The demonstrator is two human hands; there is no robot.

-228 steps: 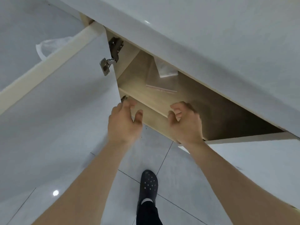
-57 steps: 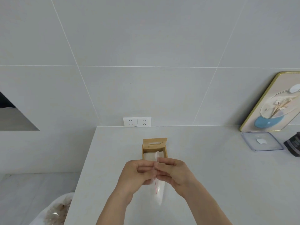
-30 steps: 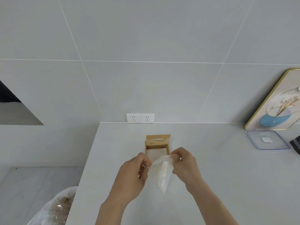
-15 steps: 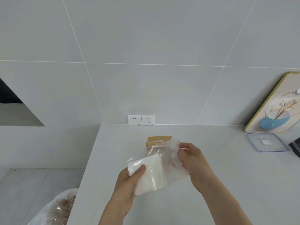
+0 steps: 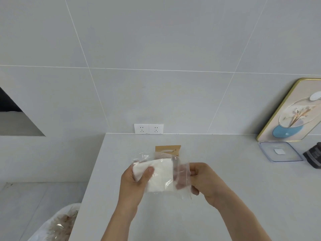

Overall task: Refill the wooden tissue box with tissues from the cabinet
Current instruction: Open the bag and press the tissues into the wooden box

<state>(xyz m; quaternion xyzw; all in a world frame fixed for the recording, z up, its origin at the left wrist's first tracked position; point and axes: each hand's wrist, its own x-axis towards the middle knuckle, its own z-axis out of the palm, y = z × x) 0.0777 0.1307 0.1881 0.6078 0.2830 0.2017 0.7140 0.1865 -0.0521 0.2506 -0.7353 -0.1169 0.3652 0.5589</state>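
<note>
Midway through the refill: our left hand (image 5: 134,180) grips the white tissue stack (image 5: 156,174) inside its clear zip bag (image 5: 180,173), whose mouth our right hand (image 5: 203,181) pinches, just near of the unfilled wooden tissue box (image 5: 168,150).

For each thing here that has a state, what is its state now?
Tissue box: lid open, on counter.
Bag: open, held up.
Tissues: in the bag.
Left hand: gripping tissues through bag.
Right hand: holding bag mouth.
Clear container: lid on.
</note>
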